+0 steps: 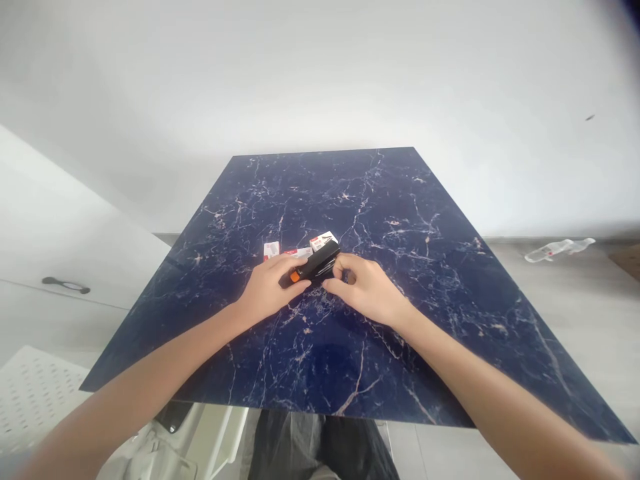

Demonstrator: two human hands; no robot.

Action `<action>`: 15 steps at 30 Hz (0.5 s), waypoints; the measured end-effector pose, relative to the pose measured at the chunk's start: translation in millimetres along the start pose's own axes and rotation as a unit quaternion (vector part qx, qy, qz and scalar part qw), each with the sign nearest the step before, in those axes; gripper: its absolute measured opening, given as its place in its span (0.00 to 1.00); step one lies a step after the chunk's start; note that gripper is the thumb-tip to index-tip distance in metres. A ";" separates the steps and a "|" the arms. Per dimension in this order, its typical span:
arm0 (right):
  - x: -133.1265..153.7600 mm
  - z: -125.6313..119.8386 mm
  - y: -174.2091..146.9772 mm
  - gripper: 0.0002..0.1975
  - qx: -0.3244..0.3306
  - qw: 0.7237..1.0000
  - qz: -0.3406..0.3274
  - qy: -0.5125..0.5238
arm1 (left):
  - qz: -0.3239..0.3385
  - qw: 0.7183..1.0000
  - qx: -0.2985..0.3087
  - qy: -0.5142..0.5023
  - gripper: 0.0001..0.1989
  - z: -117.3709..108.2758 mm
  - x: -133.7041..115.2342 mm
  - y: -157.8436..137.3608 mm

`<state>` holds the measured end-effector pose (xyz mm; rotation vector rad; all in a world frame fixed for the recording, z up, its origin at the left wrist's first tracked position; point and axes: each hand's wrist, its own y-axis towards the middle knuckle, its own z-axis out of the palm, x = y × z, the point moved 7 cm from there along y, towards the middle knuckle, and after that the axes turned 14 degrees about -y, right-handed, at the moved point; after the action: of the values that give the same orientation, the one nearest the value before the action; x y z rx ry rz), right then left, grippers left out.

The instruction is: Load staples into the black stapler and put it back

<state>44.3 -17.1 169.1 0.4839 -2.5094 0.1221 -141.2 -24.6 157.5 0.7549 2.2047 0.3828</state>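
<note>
A black stapler (320,261) with an orange end (295,276) lies at a slant above the marbled table. My left hand (267,285) grips its left end, thumb on the near side and fingers on the far side. At its right end is my right hand (367,287), with thumb and index finger bent in a pinch beside a thin silvery part; what lies between the fingertips is too small to make out. Just behind the stapler are a white-and-red small box (323,239), a second box (300,253) partly covered by the stapler and hand, and a third box (271,250) farther left.
The dark blue marble-patterned table (320,193) stands against a white wall. A clear plastic bottle (560,250) lies on the floor to the right. At left are a white cabinet with a dark handle (66,285) and a perforated white seat (37,393).
</note>
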 end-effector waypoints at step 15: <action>-3.3 31.7 0.4 0.44 -0.076 0.984 -0.011 0.162 | -0.074 0.979 0.183 -0.041 0.43 -23.4 64.4 7.8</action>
<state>30.1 -21.7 141.0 0.3943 -2.1740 0.0000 -190.1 21.0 140.3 0.7749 2.2618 -0.1330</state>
